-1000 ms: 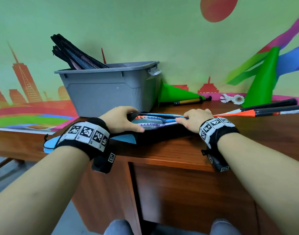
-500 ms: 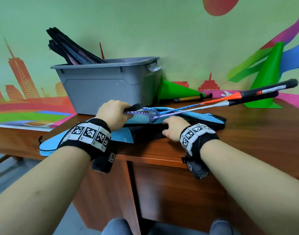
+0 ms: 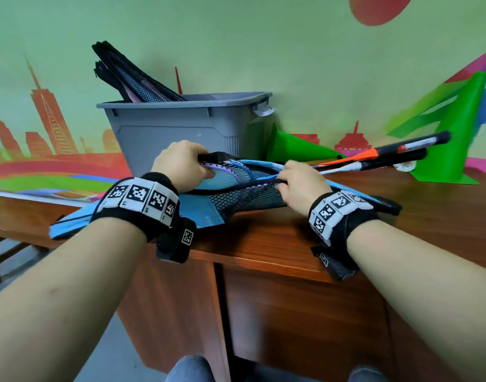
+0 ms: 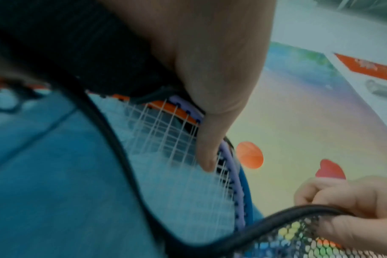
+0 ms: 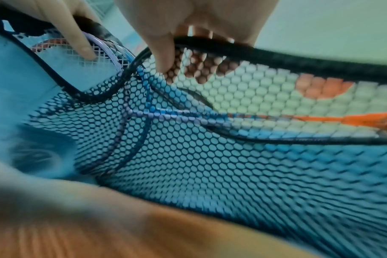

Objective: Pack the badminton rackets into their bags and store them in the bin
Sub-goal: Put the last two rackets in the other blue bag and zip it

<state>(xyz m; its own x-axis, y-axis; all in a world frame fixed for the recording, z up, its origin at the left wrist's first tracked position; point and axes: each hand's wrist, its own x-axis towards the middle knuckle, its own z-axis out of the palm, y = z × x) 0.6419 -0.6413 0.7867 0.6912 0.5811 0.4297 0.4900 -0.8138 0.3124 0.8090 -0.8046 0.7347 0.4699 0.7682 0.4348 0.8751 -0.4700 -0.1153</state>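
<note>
Left hand [image 3: 181, 164] is pinching the top of the racket heads [image 4: 188, 157] along with the black edge of the bag, fingers curled round the purple frame, thumb lying on the strings. Right hand [image 3: 302, 183] is gripping the black piped rim of the mesh panel [image 5: 210, 157] and lifting it so the bag mouth is gaping open.

What's worrying me rn: the frames could be snagging on that mesh or the piping as I'm feeding them in, esp w/ two or three rackets stacked and not lined up. Handles [image 3: 396, 155] are sticking up in the air off to the right, so if my left grip is slipping the whole bundle is prob tipping or sliding out. Pulling the rim too hard might also be dragging the bag toward the desk [image 3: 291, 244] edge, bc part of it is already hanging off on the left.

Looks-wise: blue bag [image 3: 203, 213] w/ black honeycomb mesh, lying flat on the desk in front of the grey bin [image 3: 181, 128]. Rackets are purple, blue and orange framed w/ white strings, heads sitting at the bag opening
</note>
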